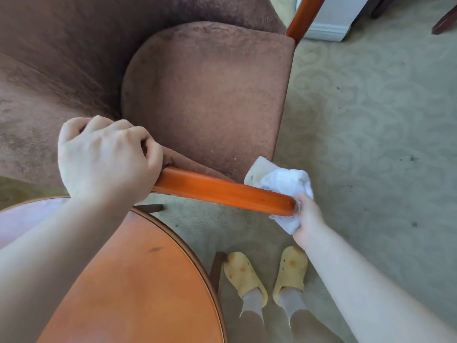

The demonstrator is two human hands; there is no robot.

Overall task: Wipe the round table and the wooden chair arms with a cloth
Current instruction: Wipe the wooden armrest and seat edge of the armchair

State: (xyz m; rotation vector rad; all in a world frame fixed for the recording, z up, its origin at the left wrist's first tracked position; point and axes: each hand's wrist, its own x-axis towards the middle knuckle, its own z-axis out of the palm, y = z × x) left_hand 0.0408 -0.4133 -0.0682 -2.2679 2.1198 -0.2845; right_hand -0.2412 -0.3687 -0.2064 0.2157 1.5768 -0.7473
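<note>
A glossy orange wooden chair arm [222,189] runs across the middle of the view. My left hand [106,157] is closed around its upper end, next to the brown upholstery. My right hand [306,219] grips a crumpled white cloth [279,181] that is wrapped over the arm's rounded front end. The round wooden table [138,280] fills the lower left, partly under my left forearm. The chair's other wooden arm [303,16] shows at the top, beyond the seat.
The brown upholstered seat cushion [210,95] and backrest lie behind the arm. Pale patterned carpet [371,120] spreads to the right. My feet in yellow clogs [267,276] stand beside the table edge. A white baseboard [326,30] and dark furniture legs [445,21] sit at top right.
</note>
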